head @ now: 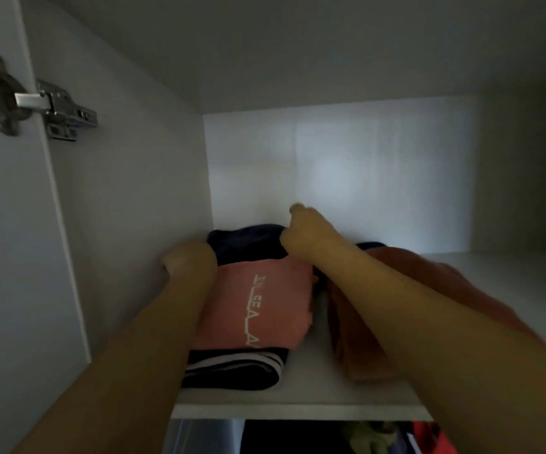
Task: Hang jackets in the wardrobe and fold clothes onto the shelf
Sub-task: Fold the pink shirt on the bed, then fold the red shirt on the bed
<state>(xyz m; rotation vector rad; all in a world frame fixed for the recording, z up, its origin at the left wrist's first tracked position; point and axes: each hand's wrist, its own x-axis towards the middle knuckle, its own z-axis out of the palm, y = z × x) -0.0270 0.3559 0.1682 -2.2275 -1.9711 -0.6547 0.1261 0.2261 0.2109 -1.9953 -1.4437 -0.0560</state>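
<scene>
Both my arms reach into the upper wardrobe shelf (301, 396). A folded pink garment with white lettering (265, 303) lies on a dark striped folded piece (235, 368). A dark navy garment (245, 245) sits on top at the back. My right hand (307, 231) grips the navy garment's right edge with curled fingers. My left hand (188, 260) is at the stack's left side against the wardrobe wall, fingers curled at the navy cloth; its grip is partly hidden. An orange-brown folded garment (363, 332) lies to the right, under my right forearm.
The white wardrobe side wall (127, 198) stands close on the left, with a metal door hinge (58, 109). The shelf's right part (510, 273) is bare. Below the shelf edge hang dark, green and red clothes (373, 437).
</scene>
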